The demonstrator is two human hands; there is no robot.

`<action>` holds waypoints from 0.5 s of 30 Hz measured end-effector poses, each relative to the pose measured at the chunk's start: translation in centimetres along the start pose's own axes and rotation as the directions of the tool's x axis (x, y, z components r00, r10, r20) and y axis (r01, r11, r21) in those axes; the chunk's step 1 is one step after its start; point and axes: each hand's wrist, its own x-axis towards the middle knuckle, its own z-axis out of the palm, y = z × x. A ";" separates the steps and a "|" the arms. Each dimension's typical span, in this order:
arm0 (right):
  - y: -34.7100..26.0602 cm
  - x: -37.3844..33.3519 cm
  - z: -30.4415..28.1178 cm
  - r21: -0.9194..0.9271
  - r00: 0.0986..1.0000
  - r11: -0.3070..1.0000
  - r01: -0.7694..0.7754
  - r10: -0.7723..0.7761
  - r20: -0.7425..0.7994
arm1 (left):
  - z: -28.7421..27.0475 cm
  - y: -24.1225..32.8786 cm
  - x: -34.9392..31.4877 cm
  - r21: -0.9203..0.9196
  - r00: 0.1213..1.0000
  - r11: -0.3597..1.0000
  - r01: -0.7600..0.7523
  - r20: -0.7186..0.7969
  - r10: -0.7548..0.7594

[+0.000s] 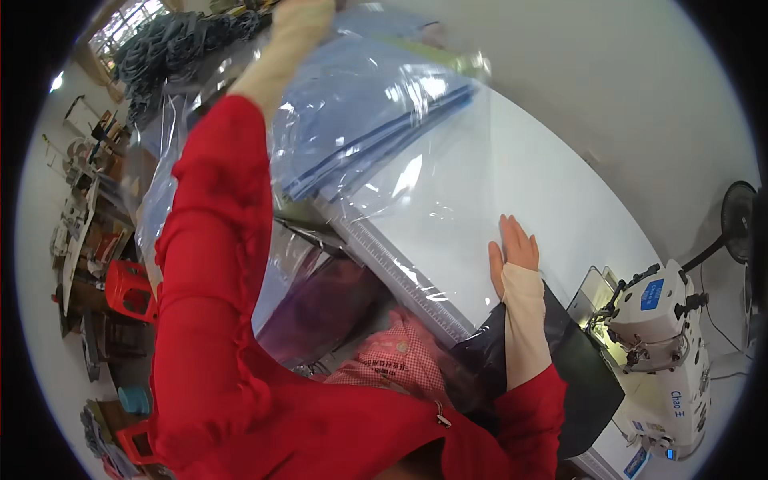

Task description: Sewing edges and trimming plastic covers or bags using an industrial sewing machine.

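My right hand (518, 246) lies on the white tabletop (552, 192), palm down with its fingers stretched out, holding nothing. My left arm reaches far forward over the table. Its hand is cut off at the upper edge, so only the wrist and a blurred bit of hand show, and its fingers are hidden. Beside and beneath that arm lies a large clear plastic sheet or bag (400, 180), shiny and wrinkled. Light blue flat pieces (352, 96) with darker blue layered edges show through it. A ruler strip (400, 276) runs along the table's near edge.
A white sewing machine (656, 336) with its lamp lit stands at the right, near a black fan (738, 212). Dark cloth bundles (180, 48) are heaped at the far left. Purple plastic-wrapped material (320, 308) hangs below the table edge. Red stools (130, 290) stand at the left.
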 end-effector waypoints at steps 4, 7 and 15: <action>2.1 -0.6 -1.0 -0.061 1.000 0.998 0.002 -0.001 0.015 | -0.5 2.3 5.2 -0.540 0.998 0.840 -0.050 -0.050 0.027; 2.0 -0.3 -0.9 -0.056 1.000 0.998 0.014 -0.013 0.020 | 1.3 3.2 5.2 -0.220 0.987 0.964 -0.150 0.025 0.160; 1.9 -0.6 -1.0 -0.053 1.000 0.999 0.013 -0.014 -0.013 | 4.7 7.6 -4.6 0.200 0.761 0.921 -0.335 0.633 0.140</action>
